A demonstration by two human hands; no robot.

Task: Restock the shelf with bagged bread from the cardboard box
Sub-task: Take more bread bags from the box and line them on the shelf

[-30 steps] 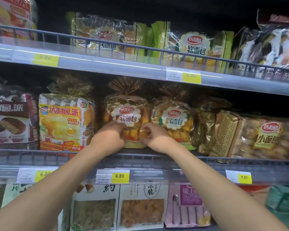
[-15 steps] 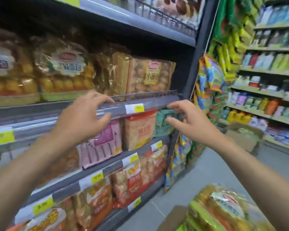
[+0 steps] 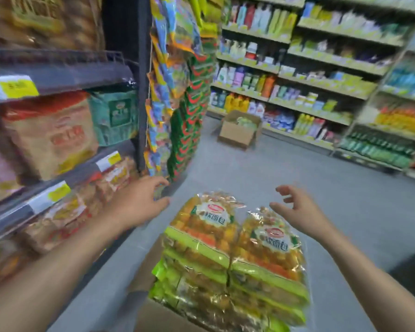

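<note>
In the lower middle of the frame stands the open cardboard box (image 3: 151, 315). It is full of bagged bread (image 3: 209, 236), which lies flat in two stacks side by side and rises above the rim. The top bags show their labels upward. Their long axis runs from the lower frame to the upper, with the crinkled closed ends toward the upper frame.

My left hand (image 3: 139, 202) is left of the stacks, fingers spread and holding nothing. My right hand (image 3: 300, 209) is at their upper right, fingers wide and a little bent, also empty. Neither touches the bread.

The shelf (image 3: 58, 75) of packed goods fills the left side, with hanging snack packets (image 3: 177, 92) at its end. Another carton (image 3: 237, 134) sits far away on the floor (image 3: 249, 168).
</note>
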